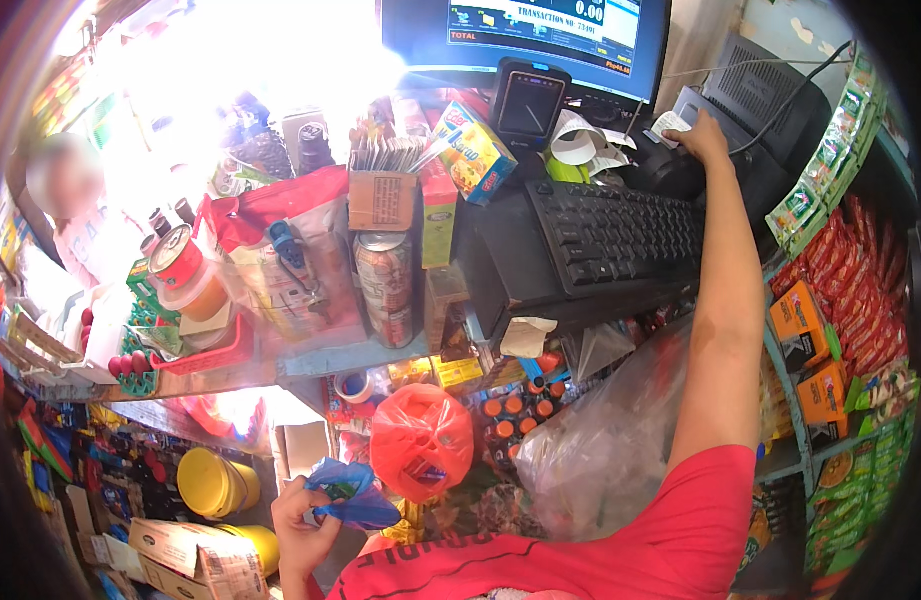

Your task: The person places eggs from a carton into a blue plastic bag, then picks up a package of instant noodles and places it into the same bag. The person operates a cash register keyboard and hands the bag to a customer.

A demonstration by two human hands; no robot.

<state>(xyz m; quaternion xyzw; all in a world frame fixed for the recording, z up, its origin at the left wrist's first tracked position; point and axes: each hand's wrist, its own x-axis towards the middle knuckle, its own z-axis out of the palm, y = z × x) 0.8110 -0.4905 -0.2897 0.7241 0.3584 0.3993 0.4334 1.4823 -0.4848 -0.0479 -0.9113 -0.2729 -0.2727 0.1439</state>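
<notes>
My left hand [303,517] grips a thin blue plastic bag [359,499] low in front of my body; something dark green shows inside it. Stretched out to the far right, my right hand [702,141] pinches a white paper receipt [668,124] at a black receipt printer [651,161]. Left of the printer, a curled length of white paper [576,142] lies beside a handheld device [529,105] propped upright. A black keyboard [618,232] sits below my right forearm. Behind them stands a lit monitor [520,37] showing a sales screen.
A red plastic bag [423,442] stands beside the blue one. The counter holds a drink can [384,289], a yellow seasoning box [471,154] and a pink basket [212,349]. Snack packs [850,285] hang at right. Yellow buckets [216,484] sit lower left. Across the counter is a person [77,247].
</notes>
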